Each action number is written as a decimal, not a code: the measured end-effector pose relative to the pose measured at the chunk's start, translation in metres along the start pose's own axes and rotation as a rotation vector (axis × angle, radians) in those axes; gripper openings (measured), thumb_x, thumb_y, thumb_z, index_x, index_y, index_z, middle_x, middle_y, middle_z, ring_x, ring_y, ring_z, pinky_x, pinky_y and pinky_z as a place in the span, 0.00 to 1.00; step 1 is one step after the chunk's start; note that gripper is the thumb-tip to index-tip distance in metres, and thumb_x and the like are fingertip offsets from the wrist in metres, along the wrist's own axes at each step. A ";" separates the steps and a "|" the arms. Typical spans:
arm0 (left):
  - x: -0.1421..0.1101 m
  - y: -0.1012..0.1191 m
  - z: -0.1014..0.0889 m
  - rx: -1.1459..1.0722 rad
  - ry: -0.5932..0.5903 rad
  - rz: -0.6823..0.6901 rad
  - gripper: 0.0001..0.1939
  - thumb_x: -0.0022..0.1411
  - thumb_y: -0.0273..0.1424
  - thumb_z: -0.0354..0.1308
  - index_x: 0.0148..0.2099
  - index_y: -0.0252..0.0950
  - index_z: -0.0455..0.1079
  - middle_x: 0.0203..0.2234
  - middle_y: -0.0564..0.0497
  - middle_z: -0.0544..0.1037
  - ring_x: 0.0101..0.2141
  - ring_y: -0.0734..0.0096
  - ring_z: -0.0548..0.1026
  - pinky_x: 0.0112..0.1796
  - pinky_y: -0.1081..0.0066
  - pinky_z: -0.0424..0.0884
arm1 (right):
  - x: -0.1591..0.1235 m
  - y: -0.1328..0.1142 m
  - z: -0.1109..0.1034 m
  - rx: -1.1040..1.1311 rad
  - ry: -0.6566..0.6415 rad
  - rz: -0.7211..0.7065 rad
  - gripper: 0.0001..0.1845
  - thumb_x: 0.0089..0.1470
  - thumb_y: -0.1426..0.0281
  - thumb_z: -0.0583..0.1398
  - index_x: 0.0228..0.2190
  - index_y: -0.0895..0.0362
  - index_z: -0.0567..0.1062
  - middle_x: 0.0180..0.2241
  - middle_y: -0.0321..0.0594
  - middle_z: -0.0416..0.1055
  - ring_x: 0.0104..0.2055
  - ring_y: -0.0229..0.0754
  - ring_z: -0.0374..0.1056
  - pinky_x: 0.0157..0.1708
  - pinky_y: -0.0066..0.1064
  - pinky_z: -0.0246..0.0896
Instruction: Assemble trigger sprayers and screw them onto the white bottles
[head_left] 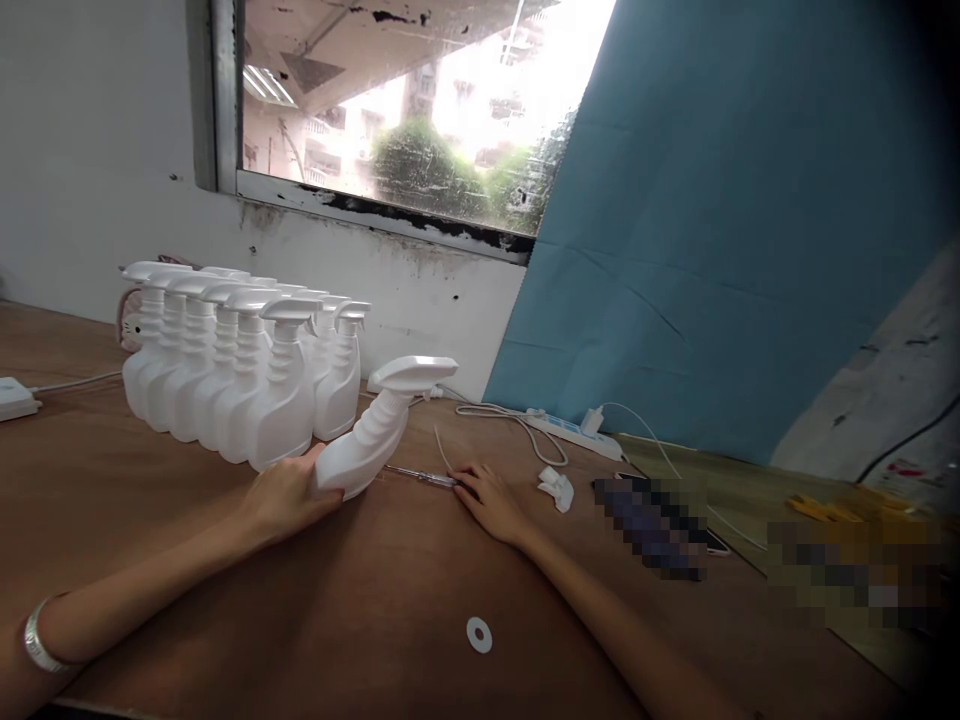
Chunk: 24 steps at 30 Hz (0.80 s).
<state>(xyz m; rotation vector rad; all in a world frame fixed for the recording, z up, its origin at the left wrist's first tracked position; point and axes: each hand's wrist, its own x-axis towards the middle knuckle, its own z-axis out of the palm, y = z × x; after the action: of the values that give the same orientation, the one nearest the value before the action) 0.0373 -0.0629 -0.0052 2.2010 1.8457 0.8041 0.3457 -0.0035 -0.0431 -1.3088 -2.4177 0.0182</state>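
My left hand [289, 495] is closed round the lower part of a white spray bottle [367, 435], which tilts to the right with its trigger head up. My right hand [487, 502] lies low over the table, its fingers closing on the dark end of a slim metal tool [420, 476]. That tool's exact kind is unclear, as the fingers cover its end. Behind it a thin pale tube or strip [442, 448] sticks up. To the left, several more white spray bottles [281, 400] stand upright in close rows.
A white flat ring [479, 635] lies on the brown table [360, 620] near the front. Right of my right hand are a crumpled-looking white piece [556, 490] and a blurred dark object with a phone [716, 542]. A power strip [577, 433] and cables run along the back.
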 end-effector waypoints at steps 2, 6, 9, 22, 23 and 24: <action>0.001 -0.002 0.000 0.028 -0.031 0.006 0.23 0.50 0.42 0.50 0.47 0.38 0.62 0.26 0.49 0.72 0.31 0.57 0.72 0.27 0.70 0.62 | -0.007 0.003 -0.003 -0.001 0.025 0.010 0.16 0.57 0.67 0.47 0.43 0.54 0.69 0.40 0.42 0.65 0.44 0.41 0.60 0.45 0.34 0.54; 0.002 -0.006 -0.001 0.022 -0.045 0.012 0.22 0.53 0.43 0.48 0.47 0.36 0.61 0.30 0.48 0.72 0.32 0.58 0.71 0.27 0.70 0.62 | -0.012 0.003 -0.004 -0.066 0.059 0.026 0.13 0.56 0.68 0.49 0.38 0.55 0.71 0.37 0.40 0.66 0.41 0.40 0.61 0.42 0.33 0.55; 0.003 -0.007 -0.002 0.009 0.002 0.042 0.20 0.53 0.42 0.48 0.45 0.35 0.60 0.34 0.47 0.71 0.34 0.59 0.71 0.29 0.70 0.63 | -0.011 0.001 -0.005 -0.137 0.070 0.040 0.11 0.54 0.69 0.51 0.36 0.57 0.71 0.35 0.41 0.66 0.40 0.41 0.61 0.41 0.32 0.54; 0.002 -0.008 -0.003 0.084 0.159 0.046 0.29 0.54 0.39 0.47 0.57 0.41 0.44 0.33 0.50 0.67 0.31 0.63 0.70 0.26 0.71 0.62 | -0.011 0.000 -0.003 -0.190 0.081 0.039 0.08 0.54 0.71 0.50 0.33 0.58 0.68 0.35 0.42 0.65 0.39 0.41 0.60 0.39 0.32 0.55; 0.002 -0.009 -0.002 0.102 0.163 0.040 0.28 0.54 0.39 0.47 0.56 0.41 0.46 0.32 0.50 0.67 0.31 0.63 0.69 0.26 0.72 0.61 | -0.011 0.000 -0.004 -0.191 0.080 0.039 0.09 0.54 0.71 0.50 0.33 0.58 0.68 0.35 0.42 0.65 0.39 0.41 0.60 0.39 0.32 0.55; 0.002 -0.009 -0.002 0.124 0.171 0.032 0.27 0.54 0.39 0.47 0.56 0.41 0.46 0.31 0.51 0.67 0.31 0.63 0.69 0.25 0.72 0.61 | -0.011 -0.001 -0.004 -0.193 0.077 0.039 0.09 0.54 0.71 0.49 0.33 0.58 0.68 0.35 0.42 0.65 0.39 0.41 0.60 0.39 0.32 0.55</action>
<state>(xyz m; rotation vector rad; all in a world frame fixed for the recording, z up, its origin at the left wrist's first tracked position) 0.0282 -0.0589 -0.0068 2.3072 1.9928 0.9347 0.3517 -0.0134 -0.0427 -1.4118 -2.3758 -0.2561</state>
